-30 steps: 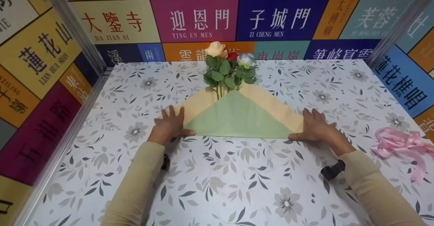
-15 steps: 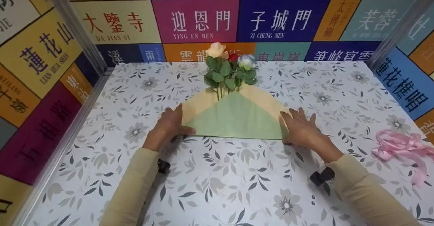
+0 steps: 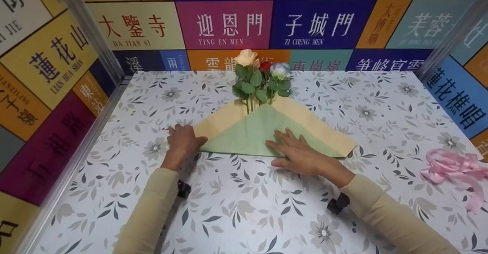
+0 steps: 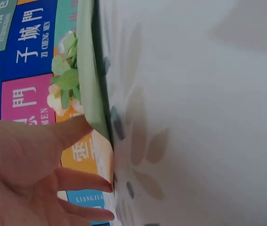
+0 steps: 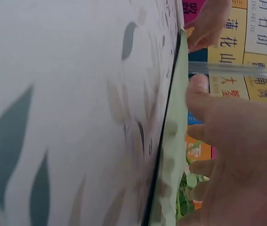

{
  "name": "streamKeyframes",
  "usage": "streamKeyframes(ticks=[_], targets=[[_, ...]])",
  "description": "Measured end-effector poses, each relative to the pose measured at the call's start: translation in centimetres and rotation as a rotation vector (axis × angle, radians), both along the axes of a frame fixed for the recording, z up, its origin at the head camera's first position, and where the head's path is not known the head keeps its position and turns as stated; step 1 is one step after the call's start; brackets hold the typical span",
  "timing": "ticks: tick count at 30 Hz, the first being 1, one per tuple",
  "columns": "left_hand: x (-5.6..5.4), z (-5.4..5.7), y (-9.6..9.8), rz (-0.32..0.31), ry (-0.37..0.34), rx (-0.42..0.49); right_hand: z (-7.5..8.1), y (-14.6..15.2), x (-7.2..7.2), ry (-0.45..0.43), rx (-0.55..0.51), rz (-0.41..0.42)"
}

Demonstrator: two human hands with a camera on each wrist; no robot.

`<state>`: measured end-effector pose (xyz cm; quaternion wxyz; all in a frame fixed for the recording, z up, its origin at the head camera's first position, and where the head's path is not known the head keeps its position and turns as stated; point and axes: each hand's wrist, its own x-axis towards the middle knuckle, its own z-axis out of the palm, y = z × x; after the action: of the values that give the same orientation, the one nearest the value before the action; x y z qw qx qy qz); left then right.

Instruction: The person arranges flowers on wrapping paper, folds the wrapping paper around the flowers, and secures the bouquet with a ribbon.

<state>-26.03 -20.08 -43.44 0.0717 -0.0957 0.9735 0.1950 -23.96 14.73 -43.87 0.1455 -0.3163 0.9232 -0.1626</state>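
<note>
A folded sheet of wrapping paper lies on the table, its green side (image 3: 244,132) in front and its peach side (image 3: 329,134) showing along the slanted edges. Out of its top stand a peach rose (image 3: 247,58), a red rose (image 3: 264,66) and a pale blue rose (image 3: 280,71) with green leaves; their lower stems are hidden. At the paper's left corner, my left hand (image 3: 183,143) rests with its thumb touching the edge and its fingers spread. My right hand (image 3: 299,153) lies over the front right of the green side, fingers extended; whether all fingertips touch it, I cannot tell.
A loose heap of pink ribbon (image 3: 451,166) lies at the table's right side. White cloth (image 3: 213,216) with a grey leaf pattern covers the table. Colourful printed panels (image 3: 225,25) rise behind and at both sides, with clear posts at the corners.
My right hand has left the paper's right corner and moved left onto the green side. That corner now extends uncovered. My left hand has shifted slightly left.
</note>
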Motion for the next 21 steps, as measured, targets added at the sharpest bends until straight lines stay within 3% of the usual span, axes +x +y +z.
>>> streamKeyframes(ticks=[3,8,13,17,21], targets=[[-0.1,-0.2,0.1,0.03,0.054,0.055,-0.2,-1.0,-0.1,-0.025,0.022,0.018],[-0.1,0.2,0.4,0.062,0.134,0.28,-0.3,-1.4,-0.1,-0.051,0.05,0.026],[-0.1,2.0,1.9,0.073,0.271,0.417,-0.2,-1.2,-0.2,-0.057,0.034,0.032],[-0.1,3.9,3.5,0.123,0.276,0.489,-0.3,-1.2,-0.3,-0.052,0.017,0.041],[-0.2,4.5,4.6,0.148,0.303,0.549,-0.5,-1.1,-0.2,-0.059,0.022,0.036]])
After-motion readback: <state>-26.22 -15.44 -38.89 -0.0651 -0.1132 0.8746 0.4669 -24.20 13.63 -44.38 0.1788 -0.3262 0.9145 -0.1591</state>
